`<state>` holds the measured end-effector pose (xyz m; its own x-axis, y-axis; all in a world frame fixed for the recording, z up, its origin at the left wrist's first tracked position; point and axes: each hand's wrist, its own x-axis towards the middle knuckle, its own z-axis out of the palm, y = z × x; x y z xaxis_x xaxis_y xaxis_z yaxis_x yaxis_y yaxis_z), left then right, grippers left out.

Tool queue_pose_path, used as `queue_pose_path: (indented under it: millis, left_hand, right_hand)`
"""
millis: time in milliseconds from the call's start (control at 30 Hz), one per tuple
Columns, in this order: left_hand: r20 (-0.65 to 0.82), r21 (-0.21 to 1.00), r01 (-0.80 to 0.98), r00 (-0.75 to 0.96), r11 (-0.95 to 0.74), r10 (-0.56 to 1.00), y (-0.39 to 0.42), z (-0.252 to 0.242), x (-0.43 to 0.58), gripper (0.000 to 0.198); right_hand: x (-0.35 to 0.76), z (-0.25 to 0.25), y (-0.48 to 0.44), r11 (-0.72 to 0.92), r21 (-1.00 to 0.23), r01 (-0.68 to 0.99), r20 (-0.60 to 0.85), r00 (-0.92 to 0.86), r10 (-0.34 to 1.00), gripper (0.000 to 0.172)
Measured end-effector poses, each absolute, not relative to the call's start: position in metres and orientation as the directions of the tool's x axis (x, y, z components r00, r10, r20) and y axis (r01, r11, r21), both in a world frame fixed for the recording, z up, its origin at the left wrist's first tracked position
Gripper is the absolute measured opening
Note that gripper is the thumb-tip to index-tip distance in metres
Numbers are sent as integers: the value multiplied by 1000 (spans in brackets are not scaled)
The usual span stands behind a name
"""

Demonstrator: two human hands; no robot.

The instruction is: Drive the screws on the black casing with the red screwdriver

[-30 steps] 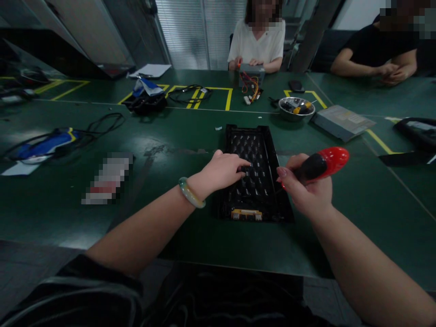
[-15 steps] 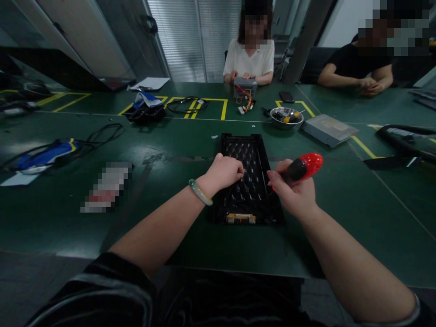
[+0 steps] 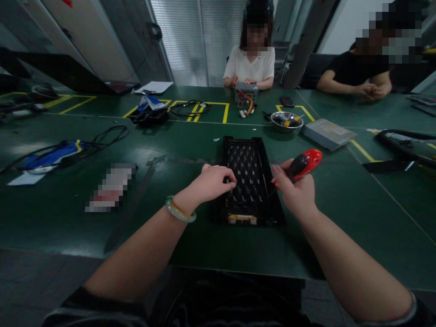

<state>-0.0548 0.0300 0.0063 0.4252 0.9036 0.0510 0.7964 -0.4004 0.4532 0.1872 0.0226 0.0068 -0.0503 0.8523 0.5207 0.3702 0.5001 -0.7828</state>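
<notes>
A black perforated tray-like panel (image 3: 248, 159) lies lengthwise on the green table in front of me, with a small yellow connector (image 3: 242, 219) at its near end. My left hand (image 3: 211, 182), a pale bangle on its wrist, rests on the panel's left side with the fingers curled down and pinched together; what they hold, if anything, is hidden. My right hand (image 3: 295, 190) grips a screwdriver with a red and black handle (image 3: 304, 164) over the panel's right edge, its shaft slanting down toward the panel.
A metal bowl (image 3: 286, 121) with tools, a grey drive (image 3: 328, 133) and a phone lie beyond the panel. Two other people sit at the far side, one handling a grey box with coloured wires (image 3: 245, 93). Cables and a blue item (image 3: 51, 155) lie at left.
My left hand has drawn back toward me along the panel's left side and its fingers have curled. The right hand with the screwdriver has shifted slightly; the view tilted.
</notes>
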Motion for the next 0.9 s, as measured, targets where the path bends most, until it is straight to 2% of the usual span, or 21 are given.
queue_pose_path:
  millis: [133, 433, 533, 700, 800, 900]
  left_hand:
    - [36, 495, 761, 463, -418, 886, 22, 3, -52, 22]
    - [17, 405, 784, 508, -470, 861, 23, -13, -52, 19]
    - [2, 411, 781, 514, -470, 858, 23, -12, -53, 16]
    - [-6, 404, 784, 518, -472, 855, 22, -13, -54, 15]
    - [-5, 410, 772, 535, -486, 845, 22, -11, -56, 18]
    - [-2, 446, 728, 583, -521, 812, 23, -3, -63, 24]
  right_hand:
    - [188, 7, 22, 514, -771, 376, 527, -76, 846, 23]
    - [188, 7, 22, 485, -800, 352, 496, -65, 866, 23]
    - [186, 11, 20, 483, -847, 223, 486, -43, 873, 25]
    - [175, 23, 9, 403, -898, -176, 420, -73, 904, 43]
    - [166, 26, -3, 295, -929, -222, 342, -221, 913, 31]
    - [162, 22, -12, 327, -933, -153, 359, -290, 887, 21]
